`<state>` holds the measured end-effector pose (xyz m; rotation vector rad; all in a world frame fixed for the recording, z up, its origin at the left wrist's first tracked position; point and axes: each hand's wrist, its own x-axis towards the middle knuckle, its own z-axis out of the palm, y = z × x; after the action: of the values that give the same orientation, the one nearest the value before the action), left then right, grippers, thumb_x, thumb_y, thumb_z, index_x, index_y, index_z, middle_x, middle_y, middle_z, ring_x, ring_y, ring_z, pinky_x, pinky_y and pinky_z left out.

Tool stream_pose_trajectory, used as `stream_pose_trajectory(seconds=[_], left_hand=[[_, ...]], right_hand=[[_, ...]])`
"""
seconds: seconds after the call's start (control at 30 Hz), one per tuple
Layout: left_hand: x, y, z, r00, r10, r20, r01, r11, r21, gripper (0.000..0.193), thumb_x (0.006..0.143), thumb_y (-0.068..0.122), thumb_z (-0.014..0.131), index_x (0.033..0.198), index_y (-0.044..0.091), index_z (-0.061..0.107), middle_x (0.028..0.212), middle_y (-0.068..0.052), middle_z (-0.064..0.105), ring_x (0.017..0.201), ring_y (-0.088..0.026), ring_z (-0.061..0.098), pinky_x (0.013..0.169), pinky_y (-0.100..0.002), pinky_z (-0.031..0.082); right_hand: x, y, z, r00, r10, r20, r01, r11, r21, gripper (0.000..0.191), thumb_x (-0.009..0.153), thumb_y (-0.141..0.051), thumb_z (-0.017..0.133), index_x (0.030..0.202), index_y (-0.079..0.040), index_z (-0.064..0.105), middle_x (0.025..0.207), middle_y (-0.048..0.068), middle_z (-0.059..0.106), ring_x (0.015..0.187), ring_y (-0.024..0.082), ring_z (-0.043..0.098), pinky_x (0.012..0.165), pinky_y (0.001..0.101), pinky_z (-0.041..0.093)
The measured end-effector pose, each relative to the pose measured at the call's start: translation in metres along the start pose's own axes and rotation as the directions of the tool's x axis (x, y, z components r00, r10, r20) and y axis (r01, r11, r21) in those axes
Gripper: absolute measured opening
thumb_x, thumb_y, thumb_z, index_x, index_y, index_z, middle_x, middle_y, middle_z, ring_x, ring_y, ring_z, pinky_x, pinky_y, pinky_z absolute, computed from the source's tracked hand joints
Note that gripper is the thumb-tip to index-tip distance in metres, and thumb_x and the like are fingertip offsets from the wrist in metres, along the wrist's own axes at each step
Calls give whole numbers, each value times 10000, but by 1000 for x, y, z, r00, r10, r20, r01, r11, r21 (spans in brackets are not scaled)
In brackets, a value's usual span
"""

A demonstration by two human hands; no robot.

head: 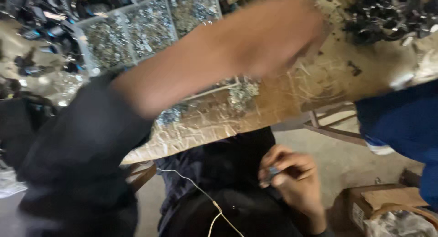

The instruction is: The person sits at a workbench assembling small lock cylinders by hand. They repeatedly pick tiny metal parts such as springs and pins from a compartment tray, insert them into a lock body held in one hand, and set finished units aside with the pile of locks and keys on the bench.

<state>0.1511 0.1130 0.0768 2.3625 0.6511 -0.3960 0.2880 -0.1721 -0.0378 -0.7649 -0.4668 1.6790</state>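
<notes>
My left arm, in a dark sleeve, reaches up and to the right across the worn wooden table (273, 105). My left hand (273, 32) is blurred by motion above the table's far side, and I cannot tell whether its fingers hold anything. My right hand (292, 175) rests low over my lap, below the table's edge. Its fingers are closed on a small dark bluish part (272, 172). A thin white cable (200, 191) runs across my dark clothing.
A white divided tray (150, 27) holds several heaps of small shiny metal pieces. Dark parts are piled at the top right (388, 13) and top left (41, 23). Another person's blue garment (406, 123) is at the right. A cardboard box (365, 205) stands on the floor.
</notes>
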Motion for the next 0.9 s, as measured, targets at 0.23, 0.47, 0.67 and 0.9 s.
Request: stream_pose_trajectory(seconds=[0.23, 0.47, 0.67, 0.9], left_hand=[[40, -15, 8, 982, -162, 97, 149, 981, 127, 51, 958, 125, 645, 934, 80, 651, 753, -66, 582, 686, -193, 649, 547, -340, 481], [1, -47, -4, 972, -214, 98, 196, 966, 168, 20, 932, 106, 684, 924, 89, 677, 773, -65, 604, 691, -193, 645, 555, -340, 472], [15, -18, -16, 982, -184, 40, 176, 972, 158, 19, 910, 90, 717, 916, 96, 700, 791, -64, 623, 695, -193, 641, 561, -341, 465], [27, -16, -18, 975, -220, -12, 218, 955, 203, 50, 883, 71, 755, 906, 105, 726, 811, -64, 646, 700, -193, 637, 569, -342, 456]], right_hand=[[-31, 18, -7, 994, 112, 15, -110, 989, -95, 191, 883, 97, 777, 1060, 29, 752, 1096, 203, 639, 955, 303, 706, 790, 390, 649], [11, 15, -7, 992, 101, 72, -91, 986, -141, 217, 898, 119, 732, 1089, 16, 735, 1145, 197, 642, 983, 286, 718, 805, 368, 655], [18, 3, 3, 994, 53, 92, -34, 979, -199, 207, 895, 129, 727, 1068, 15, 724, 1141, 192, 646, 989, 278, 723, 806, 364, 658], [-11, 13, 0, 999, 3, 47, 6, 980, -198, 210, 889, 144, 739, 1063, 27, 725, 1142, 197, 648, 986, 283, 722, 812, 375, 654]])
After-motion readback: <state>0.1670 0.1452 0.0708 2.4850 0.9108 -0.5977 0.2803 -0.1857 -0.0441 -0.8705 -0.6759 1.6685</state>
